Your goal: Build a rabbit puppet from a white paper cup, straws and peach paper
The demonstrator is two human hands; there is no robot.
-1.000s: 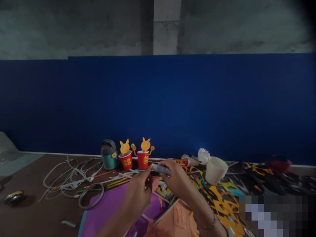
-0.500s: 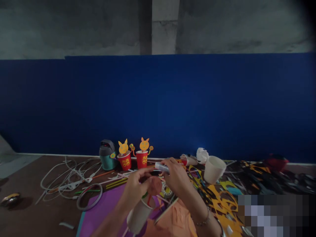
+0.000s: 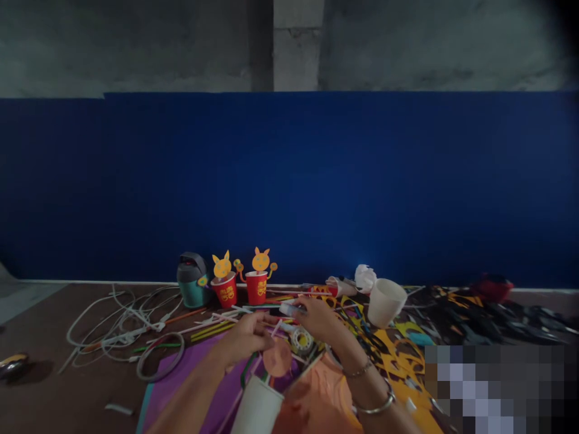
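Note:
My right hand (image 3: 319, 318) is closed round a small pale tube (image 3: 287, 309), its far end sticking out past my fingers. My left hand (image 3: 248, 339) hovers just left of it, fingers bent but apart. Close by its fingertips is an orange paper disc (image 3: 277, 357), standing up from the mouth of a white paper cup (image 3: 259, 407). The cup tilts at the bottom of the view, with green and pale strips at its rim. Whether my left hand touches the disc is hard to see. A roll of tape (image 3: 302, 340) lies under my right hand.
Two red cups (image 3: 257, 288) with orange cat-faced figures stand at the back, beside a teal jar (image 3: 193, 286). Tangled white cables (image 3: 122, 325) lie left. Purple sheets (image 3: 181, 374) and yellow paper scraps (image 3: 398, 367) cover the front. A white cup (image 3: 387, 302) stands right.
My left hand has come away from round the orange disc, which now shows lower, along with the white cup. My right hand still holds the pale tube. The whole view has shifted slightly.

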